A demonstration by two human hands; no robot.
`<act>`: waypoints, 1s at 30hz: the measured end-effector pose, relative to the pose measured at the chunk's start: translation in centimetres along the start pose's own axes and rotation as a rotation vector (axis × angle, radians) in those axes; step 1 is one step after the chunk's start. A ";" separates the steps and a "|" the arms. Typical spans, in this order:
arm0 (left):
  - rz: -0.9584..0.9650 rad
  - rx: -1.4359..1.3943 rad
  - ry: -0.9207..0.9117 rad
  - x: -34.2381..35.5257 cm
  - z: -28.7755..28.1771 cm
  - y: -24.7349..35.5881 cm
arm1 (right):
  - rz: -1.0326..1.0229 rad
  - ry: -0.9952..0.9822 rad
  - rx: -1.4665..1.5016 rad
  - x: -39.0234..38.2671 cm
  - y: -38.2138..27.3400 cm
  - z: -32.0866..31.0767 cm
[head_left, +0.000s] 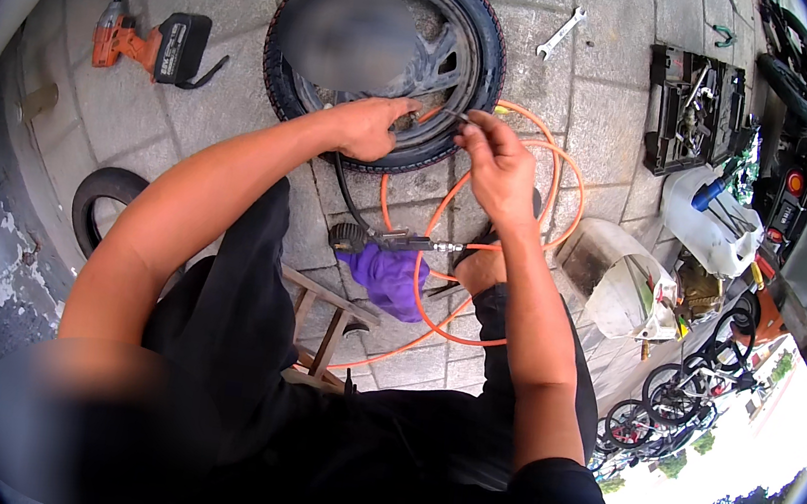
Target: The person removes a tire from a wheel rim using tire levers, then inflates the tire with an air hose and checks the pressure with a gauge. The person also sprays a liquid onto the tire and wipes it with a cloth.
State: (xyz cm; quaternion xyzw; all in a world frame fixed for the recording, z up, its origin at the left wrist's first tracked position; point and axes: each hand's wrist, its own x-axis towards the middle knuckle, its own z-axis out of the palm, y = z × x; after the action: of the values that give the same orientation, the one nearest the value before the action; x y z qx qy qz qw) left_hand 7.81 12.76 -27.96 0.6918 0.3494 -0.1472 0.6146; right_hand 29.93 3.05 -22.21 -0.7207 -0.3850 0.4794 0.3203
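Note:
A spoked motorcycle wheel [457, 62] with a black tyre [496, 37] lies flat on the paving in front of me; a blur hides its hub. My left hand [370, 129] rests at the near side of the rim, index finger stretched along it and the other fingers curled. What those fingers hold, if anything, is hidden. Over the tyre's near right edge, my right hand [496, 168] pinches a small thin metal piece [459, 115] pointing toward the rim. Below the wheel, an inflator gun with a gauge [350, 236] lies beside a purple cloth [387, 285], its black hose [348, 193] running up toward the tyre.
An orange air hose [581, 188] loops right of the wheel. An orange cordless impact wrench [137, 46] lies left, a spanner [560, 34] at the upper right. Further right are a black toolbox [677, 114] and white containers [612, 278]. Another tyre [93, 199] lies left; a wooden stool [324, 338] is beneath me.

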 end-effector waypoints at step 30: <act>-0.035 0.077 -0.091 -3.1 -0.8 -0.2 | -0.328 0.005 -0.744 -1.1 -1.8 5.7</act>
State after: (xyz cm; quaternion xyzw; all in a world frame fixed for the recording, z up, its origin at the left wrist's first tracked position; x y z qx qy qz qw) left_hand 5.33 12.59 -25.96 0.7014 0.3273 -0.2025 0.6000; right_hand 23.86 3.55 -22.10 -0.7177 -0.6412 0.2480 0.1106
